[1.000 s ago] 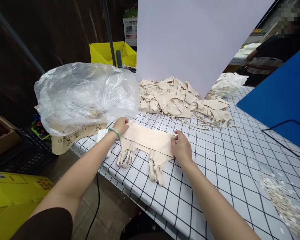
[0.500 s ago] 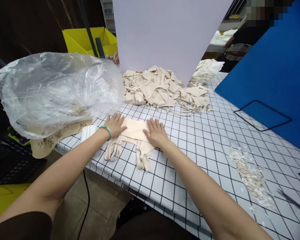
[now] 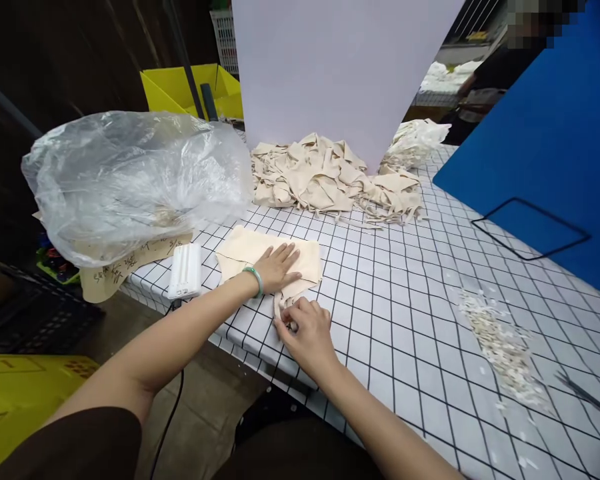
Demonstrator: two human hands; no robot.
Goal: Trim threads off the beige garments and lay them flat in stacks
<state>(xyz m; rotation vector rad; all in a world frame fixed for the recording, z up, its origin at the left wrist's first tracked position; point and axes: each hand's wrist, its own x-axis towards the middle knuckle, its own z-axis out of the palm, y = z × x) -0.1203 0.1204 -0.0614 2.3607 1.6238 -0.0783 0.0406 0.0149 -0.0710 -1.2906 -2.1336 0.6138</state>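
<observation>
A beige strappy garment (image 3: 240, 248) lies flat on the checked tablecloth in front of me. My left hand (image 3: 276, 268), with a green bangle at the wrist, rests open on its right half, fingers spread. Close below it, my right hand (image 3: 307, 330) is closed on the garment's straps (image 3: 279, 303) near the table's front edge. The fingertips partly hide the straps. Behind both hands is a heap of similar beige garments (image 3: 320, 177).
To the left are a clear plastic bag (image 3: 135, 180), handwritten brown paper (image 3: 115, 270) and a white power bank (image 3: 186, 272) with a cable. White scraps (image 3: 500, 347) and scissors (image 3: 587, 397) lie at right. A pale panel (image 3: 340, 73) and a blue panel (image 3: 540, 147) stand behind.
My left hand has moved right across the garment. My right hand has left the fabric's upper edge, come down toward me and closed on the straps.
</observation>
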